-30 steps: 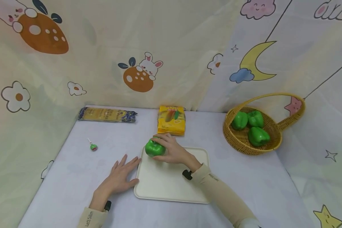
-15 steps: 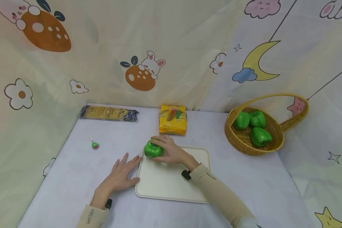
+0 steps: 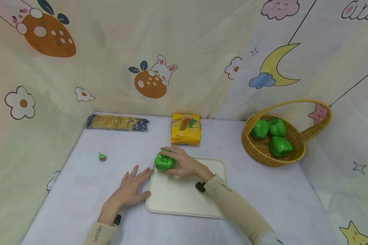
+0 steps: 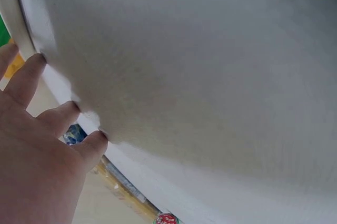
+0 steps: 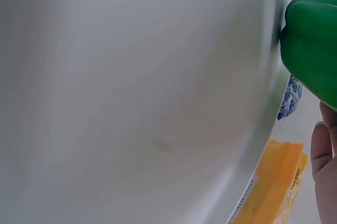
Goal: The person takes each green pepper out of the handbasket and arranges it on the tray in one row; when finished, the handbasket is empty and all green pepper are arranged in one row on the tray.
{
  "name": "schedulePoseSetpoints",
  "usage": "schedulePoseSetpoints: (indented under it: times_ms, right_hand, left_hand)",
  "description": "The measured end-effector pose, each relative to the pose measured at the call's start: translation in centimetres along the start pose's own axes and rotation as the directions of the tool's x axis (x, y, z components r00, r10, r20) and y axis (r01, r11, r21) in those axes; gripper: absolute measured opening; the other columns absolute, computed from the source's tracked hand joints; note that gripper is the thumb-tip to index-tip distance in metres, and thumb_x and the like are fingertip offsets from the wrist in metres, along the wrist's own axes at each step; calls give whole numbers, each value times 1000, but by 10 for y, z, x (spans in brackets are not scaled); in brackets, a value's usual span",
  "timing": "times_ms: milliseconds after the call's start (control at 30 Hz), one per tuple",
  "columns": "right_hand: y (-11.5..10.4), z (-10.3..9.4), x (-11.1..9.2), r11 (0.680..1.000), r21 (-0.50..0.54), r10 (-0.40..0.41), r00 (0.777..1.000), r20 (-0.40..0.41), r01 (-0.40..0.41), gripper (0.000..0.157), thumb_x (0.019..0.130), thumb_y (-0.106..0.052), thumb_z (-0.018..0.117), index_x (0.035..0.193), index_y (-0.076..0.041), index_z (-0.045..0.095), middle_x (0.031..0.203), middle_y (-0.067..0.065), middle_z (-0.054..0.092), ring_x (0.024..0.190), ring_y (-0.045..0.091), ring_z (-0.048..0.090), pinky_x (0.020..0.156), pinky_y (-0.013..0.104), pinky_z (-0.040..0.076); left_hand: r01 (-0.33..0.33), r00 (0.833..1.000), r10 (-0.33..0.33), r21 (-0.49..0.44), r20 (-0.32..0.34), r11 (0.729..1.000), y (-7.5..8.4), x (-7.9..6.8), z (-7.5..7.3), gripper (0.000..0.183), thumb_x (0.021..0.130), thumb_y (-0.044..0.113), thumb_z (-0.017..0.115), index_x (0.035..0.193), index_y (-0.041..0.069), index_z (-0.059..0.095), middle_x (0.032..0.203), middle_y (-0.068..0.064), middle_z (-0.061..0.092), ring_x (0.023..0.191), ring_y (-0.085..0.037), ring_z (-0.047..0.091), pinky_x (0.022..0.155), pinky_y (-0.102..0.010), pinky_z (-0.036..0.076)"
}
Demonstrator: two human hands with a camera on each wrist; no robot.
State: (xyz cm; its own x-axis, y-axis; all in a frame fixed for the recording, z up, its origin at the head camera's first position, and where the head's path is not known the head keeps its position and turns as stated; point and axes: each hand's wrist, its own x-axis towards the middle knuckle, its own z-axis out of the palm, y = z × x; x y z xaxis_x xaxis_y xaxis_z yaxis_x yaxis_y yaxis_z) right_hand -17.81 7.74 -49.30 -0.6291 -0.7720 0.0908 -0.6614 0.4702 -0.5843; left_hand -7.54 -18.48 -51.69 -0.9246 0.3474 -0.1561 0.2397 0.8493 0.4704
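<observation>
A green bell pepper [image 3: 164, 163] rests at the far left corner of a white rectangular tray [image 3: 184, 200]. My right hand [image 3: 185, 163] grips it from the right, thumb on the near side and fingers over the top and far side. In the right wrist view the pepper [image 5: 313, 45] sits close to the tray's raised rim. My left hand [image 3: 128, 190] lies spread on the table, its fingers straight, with index fingertip and thumb at the tray's left edge. The left wrist view shows the outstretched fingers [image 4: 58, 119] touching the white surface.
A wicker basket [image 3: 251, 149] holding several green peppers [image 3: 280, 147] stands at the right. Behind the tray lies a yellow snack packet [image 3: 186, 129]. A long noodle-like packet [image 3: 116, 122] lies at the back left, with a wrapped lollipop [image 3: 102, 157] nearer the left hand.
The head view has shifted slightly. Both hands and the pepper stay almost where they were, with the right hand keeping its grip.
</observation>
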Motion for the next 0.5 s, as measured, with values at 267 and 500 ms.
schedulePoseSetpoints:
  times_ms: [267, 500]
  right_hand:
    - [3, 2, -1, 1000, 20, -16, 1000, -7, 16, 73, 88, -37, 74, 152, -19, 43, 162, 1, 37, 153, 28, 32, 128, 60, 19]
    - [-2, 4, -3, 998, 69, -4, 1000, 7, 4, 74, 88, -32, 75, 153, -20, 42, 163, 1, 36, 150, 26, 36, 125, 57, 30]
  left_hand:
    - [10, 1000, -10, -14, 2, 1000, -1, -1, 2, 76, 88, 36, 73, 155, 23, 40, 163, -3, 38, 155, -47, 15, 121, -75, 14]
    - [10, 1000, -10, -6, 18, 1000, -2, 0, 0, 76, 89, 37, 72, 156, 23, 38, 164, -3, 37, 156, -46, 14, 121, -75, 13]
